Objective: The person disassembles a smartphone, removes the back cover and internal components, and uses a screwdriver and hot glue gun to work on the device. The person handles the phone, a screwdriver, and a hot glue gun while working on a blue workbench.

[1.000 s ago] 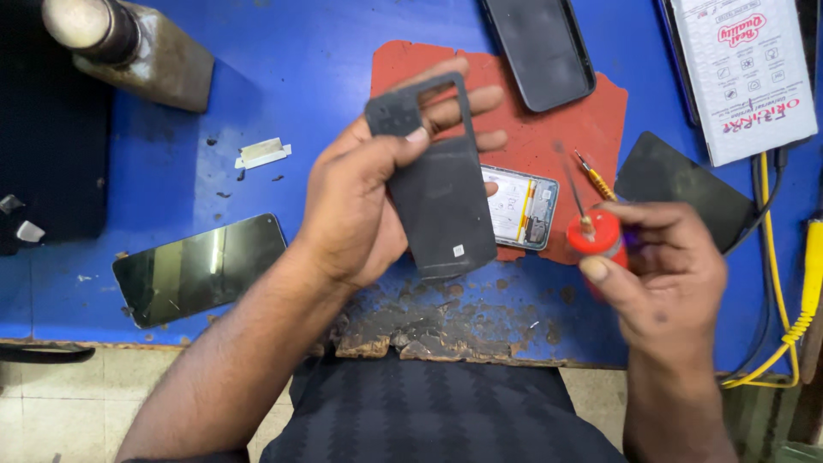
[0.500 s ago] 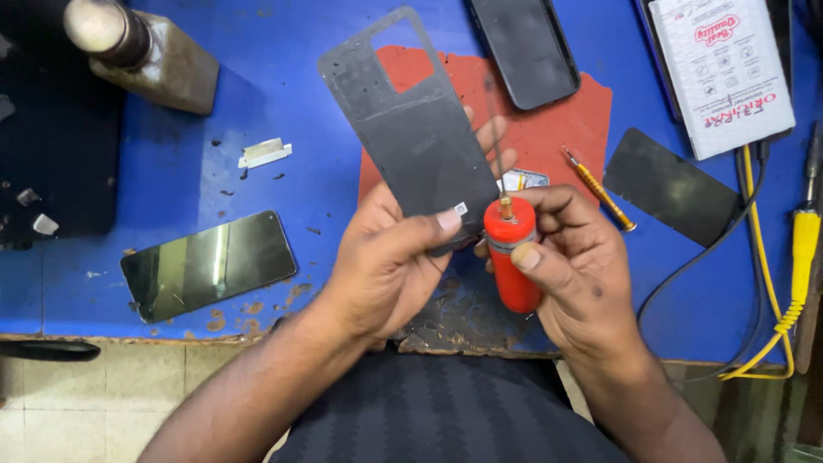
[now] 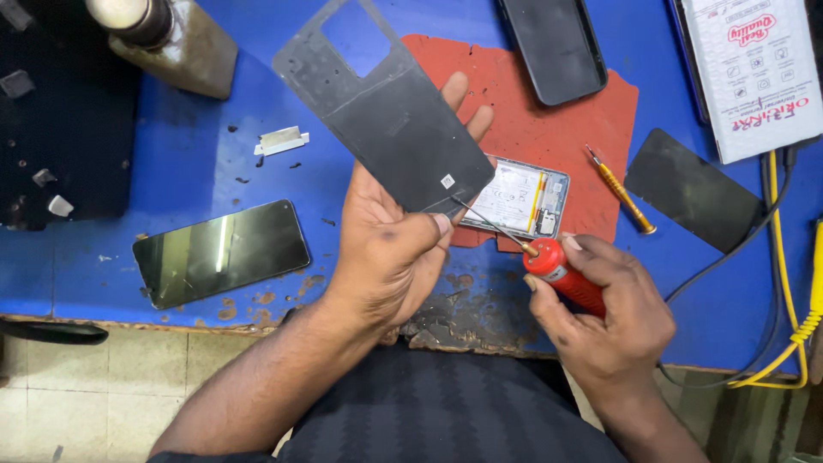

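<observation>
Since half a sec ago, right hand [image 3: 613, 321] pulls back from the back cover [image 3: 386, 111], so the red glue tube [image 3: 566, 279] sits lower and only its thin needle reaches the cover's bottom edge; the cover is lifted higher and tilted more.

Left to right, w/ the red mat [image 3: 531, 129] as landmark: a phone w/ dark screen [image 3: 221, 253] lies well left of the mat on the blue bench. Left hand [image 3: 390, 249] is closed on the cover's lower end, thumb on front, fingers behind, over the mat's left edge. Opened phone [image 3: 519, 197] rests on the mat's lower part. Right hand is wrapped shut round the tube, below the mat. Small screwdriver [image 3: 619, 189] lies at the mat's right edge.

To do it well, I'd say: keep the cover steady, run the needle slowly along the rim, squeeze lightly.
</observation>
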